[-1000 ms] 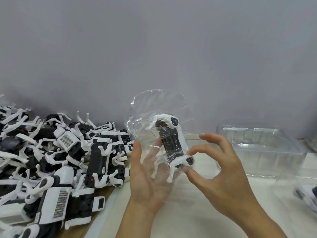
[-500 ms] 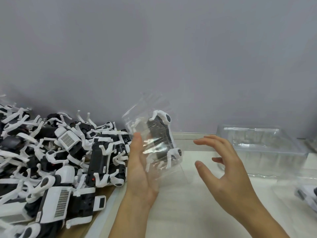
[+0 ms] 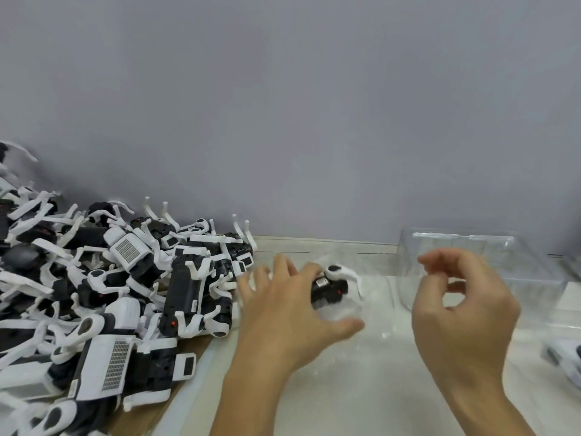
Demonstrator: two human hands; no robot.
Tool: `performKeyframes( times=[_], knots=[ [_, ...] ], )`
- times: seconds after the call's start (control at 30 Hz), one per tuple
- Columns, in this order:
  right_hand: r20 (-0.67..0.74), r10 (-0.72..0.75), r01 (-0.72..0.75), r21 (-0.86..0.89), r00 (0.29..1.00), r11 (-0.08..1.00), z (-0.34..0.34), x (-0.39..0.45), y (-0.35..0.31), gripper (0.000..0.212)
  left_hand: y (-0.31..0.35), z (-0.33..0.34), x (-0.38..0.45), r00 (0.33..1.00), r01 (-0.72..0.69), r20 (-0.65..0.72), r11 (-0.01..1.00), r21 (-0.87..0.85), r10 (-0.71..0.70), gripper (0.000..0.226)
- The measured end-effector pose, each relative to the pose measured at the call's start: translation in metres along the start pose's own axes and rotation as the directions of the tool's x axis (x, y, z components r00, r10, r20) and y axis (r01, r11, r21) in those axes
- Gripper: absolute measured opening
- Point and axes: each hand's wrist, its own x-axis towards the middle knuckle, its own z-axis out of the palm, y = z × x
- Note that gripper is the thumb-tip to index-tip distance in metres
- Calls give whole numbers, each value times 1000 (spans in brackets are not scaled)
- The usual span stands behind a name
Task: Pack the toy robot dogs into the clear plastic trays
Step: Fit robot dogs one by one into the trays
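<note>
The left hand (image 3: 283, 313) has lowered the trayed toy robot dog (image 3: 333, 286) onto the table (image 3: 361, 388), fingers still holding it; the right hand (image 3: 462, 306) hovers loosely curled, empty: one packed.

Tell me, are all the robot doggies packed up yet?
Not yet! One toy dog in its clear tray is going down on the table under the left hand. The right hand holds nothing. A big pile of dogs still waits on the left, with a stack of clear trays ready at the back right.
</note>
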Motion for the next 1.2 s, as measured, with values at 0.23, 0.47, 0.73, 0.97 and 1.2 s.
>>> performKeyframes(
  times=[0.23, 0.47, 0.73, 0.97, 1.2],
  knots=[
    [531, -48, 68, -18, 846, 998, 16, -20, -2, 25, -7, 2, -4, 955, -138, 188, 906, -400, 228, 111],
    [642, -79, 278, -215, 763, 936, 19, -26, -17, 27, -33, 13, 10, 948, 49, -139, 561, -826, -288, 33],
    [881, 74, 413, -291, 468, 863, 33, -43, -39, 62, -32, 36, 20, 914, 248, 158, 207, -946, -373, 20],
    [865, 105, 401, -330, 490, 854, 33, -42, -48, 46, -32, 36, 20, 911, 252, 150, 231, -940, -383, 25],
    [865, 44, 362, -255, 500, 896, 32, -42, -41, 25, -33, 34, 20, 939, 203, 88, 333, -921, -332, 26]
  ],
)
